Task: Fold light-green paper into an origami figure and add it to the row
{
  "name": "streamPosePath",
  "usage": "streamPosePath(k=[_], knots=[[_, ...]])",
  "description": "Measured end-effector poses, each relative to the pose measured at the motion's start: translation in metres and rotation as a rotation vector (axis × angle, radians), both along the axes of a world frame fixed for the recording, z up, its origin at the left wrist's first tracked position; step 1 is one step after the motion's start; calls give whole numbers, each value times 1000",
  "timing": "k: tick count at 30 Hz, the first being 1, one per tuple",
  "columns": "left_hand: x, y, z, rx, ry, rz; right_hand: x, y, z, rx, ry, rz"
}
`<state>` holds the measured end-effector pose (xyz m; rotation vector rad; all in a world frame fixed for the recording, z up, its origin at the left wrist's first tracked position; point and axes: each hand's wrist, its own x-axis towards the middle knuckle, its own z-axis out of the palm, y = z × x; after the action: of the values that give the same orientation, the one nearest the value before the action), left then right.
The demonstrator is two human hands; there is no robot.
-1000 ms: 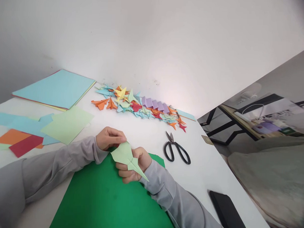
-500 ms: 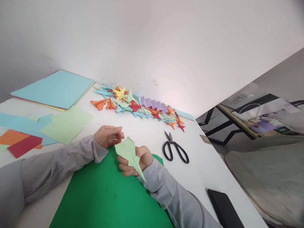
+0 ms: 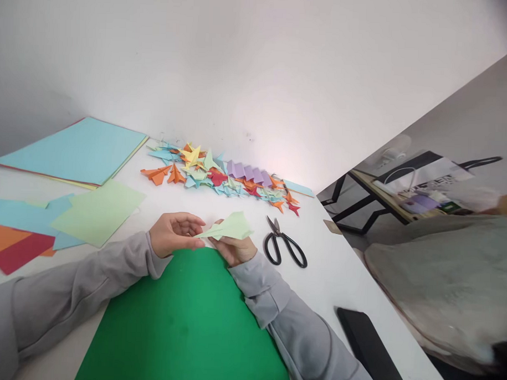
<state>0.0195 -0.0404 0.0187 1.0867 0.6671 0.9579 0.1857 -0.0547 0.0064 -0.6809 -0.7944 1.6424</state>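
A folded pale green paper (image 3: 232, 226) is held just above the far edge of the green mat (image 3: 186, 320), its narrow tip pointing left. My right hand (image 3: 237, 249) grips it from below and behind, with the thumb under the paper. At the paper's narrow tip is my left hand (image 3: 176, 234), its fingers curled with a gap between them and the thumb; whether they press on the tip is hard to tell. Black-handled scissors (image 3: 285, 244) lie partly open to the right of my right hand.
Many small folded paper shapes (image 3: 214, 175) lie along the wall. Large blue sheets (image 3: 76, 150) are stacked at the back left, with loose coloured pieces (image 3: 98, 212) before them. A black flat object (image 3: 368, 349) lies near the right edge.
The green paper has turned, its narrow tip swinging from lower right to the left. My right hand has moved up and turned with it; my left hand is now beside the tip. The view has shifted slightly.
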Motion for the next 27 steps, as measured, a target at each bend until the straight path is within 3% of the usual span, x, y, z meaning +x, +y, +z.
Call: streamPosePath(k=[12,27], knots=[[3,0,1,78,101,237,-2,3,-1,86,-197,-183],[1,0,-1,220,271,174,3,6,-2,112,-264,-172]])
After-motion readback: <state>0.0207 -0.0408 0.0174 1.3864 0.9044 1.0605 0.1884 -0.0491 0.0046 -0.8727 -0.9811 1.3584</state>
